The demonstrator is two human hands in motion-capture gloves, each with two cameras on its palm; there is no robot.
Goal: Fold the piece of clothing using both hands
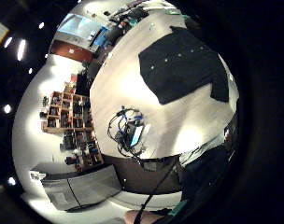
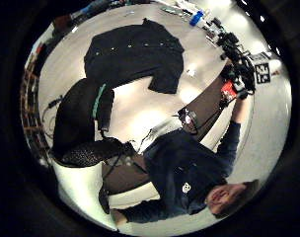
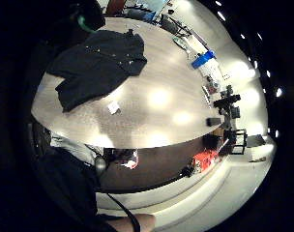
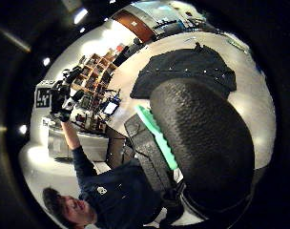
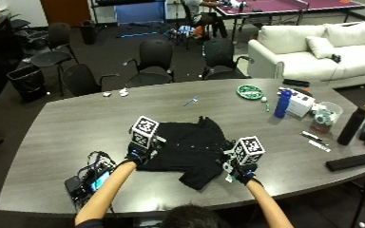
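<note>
Shirt [image 5: 188, 152] lies flat between left hand [image 5: 138, 154] and right hand [image 5: 241, 172].

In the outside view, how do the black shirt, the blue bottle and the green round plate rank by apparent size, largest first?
1. Black shirt, clearly largest.
2. Green round plate and blue bottle look similar, so I leave them unranked.

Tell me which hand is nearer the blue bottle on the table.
Right. The right hand is at the black shirt's near right edge, on the blue bottle's side of the table; the left hand is at the shirt's left edge, farther away.
</note>
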